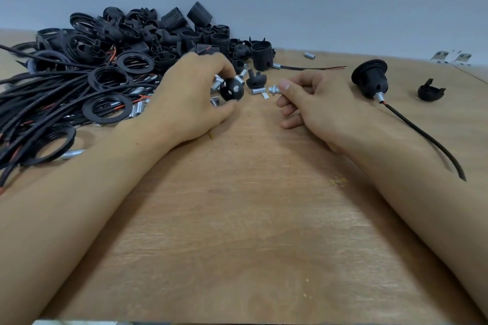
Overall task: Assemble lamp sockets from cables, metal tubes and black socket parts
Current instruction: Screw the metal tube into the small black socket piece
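Lower centre of frame: bare table [237, 219] between the forearms, open passage. Upper left blocked by socket pile [158, 31] and cable tangle [39, 103]. Loose tubes [257, 91] scattered between the hands. Finished socket [369, 79] and its cable obstruct upper right.

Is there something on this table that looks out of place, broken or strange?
Nothing looks broken. A few parts lie away from the pile: a lone metal tube near the wall, and a black socket cap at the far right, beyond the assembled socket. The left hand holds a black dome part.
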`<state>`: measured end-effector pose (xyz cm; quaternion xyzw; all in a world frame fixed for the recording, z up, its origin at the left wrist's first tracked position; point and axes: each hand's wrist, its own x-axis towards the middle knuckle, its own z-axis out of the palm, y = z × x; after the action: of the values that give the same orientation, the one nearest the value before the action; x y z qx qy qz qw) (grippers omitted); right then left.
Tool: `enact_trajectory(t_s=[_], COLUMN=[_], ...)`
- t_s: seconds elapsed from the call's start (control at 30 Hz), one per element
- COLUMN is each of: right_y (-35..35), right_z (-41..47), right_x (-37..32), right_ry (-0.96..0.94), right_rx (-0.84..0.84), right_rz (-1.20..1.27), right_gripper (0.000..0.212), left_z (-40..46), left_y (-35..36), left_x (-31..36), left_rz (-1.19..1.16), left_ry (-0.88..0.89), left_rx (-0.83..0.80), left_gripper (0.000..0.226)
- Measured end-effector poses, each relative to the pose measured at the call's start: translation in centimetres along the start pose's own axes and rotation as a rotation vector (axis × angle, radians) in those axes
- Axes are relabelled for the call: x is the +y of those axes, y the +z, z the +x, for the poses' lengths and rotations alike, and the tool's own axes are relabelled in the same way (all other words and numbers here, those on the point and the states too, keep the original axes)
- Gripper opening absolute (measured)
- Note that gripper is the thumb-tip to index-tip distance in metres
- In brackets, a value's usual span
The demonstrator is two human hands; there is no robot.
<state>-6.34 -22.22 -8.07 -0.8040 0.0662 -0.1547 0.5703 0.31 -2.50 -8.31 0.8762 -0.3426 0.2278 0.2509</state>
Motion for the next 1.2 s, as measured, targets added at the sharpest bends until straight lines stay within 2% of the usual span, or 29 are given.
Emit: enact_trajectory(t_s=[0.13, 0.33, 0.47, 0.87, 1.2], right_y=[0.1, -0.2, -0.1, -0.3, -0.2], right_z=[-0.4, -0.7, -0.7, -0.9, -1.0], right_x=[-0.6, -1.1, -1.0, -1.3, -1.5], right_ry=[-0.028, -0.096, -0.087, -0.093, -0.148], right_rx=[-0.079, -0.211, -0.205, -0.212, -0.136], right_rz=[0.160, 0.354, 0.330, 0.374, 0.267], right_gripper=[0.011, 0.006, 0.009, 0.010, 0.007], left_z=[-0.1, -0.6, -0.6, -0.6, -0.5], left_y=[-0.5, -0.3, -0.2, -0.2, -0.5], left_x=[1.1, 2.3, 2.1, 2.0, 2.3], left_rz=[-0.155, -0.307, -0.340, -0.345, -0.473], left_ry=[0.069, 0.097, 0.080, 0.102, -0.014], left_rx=[0.189, 0.130, 0.140, 0.155, 0.110], left_gripper=[0.029, 0.047, 0.038, 0.035, 0.035])
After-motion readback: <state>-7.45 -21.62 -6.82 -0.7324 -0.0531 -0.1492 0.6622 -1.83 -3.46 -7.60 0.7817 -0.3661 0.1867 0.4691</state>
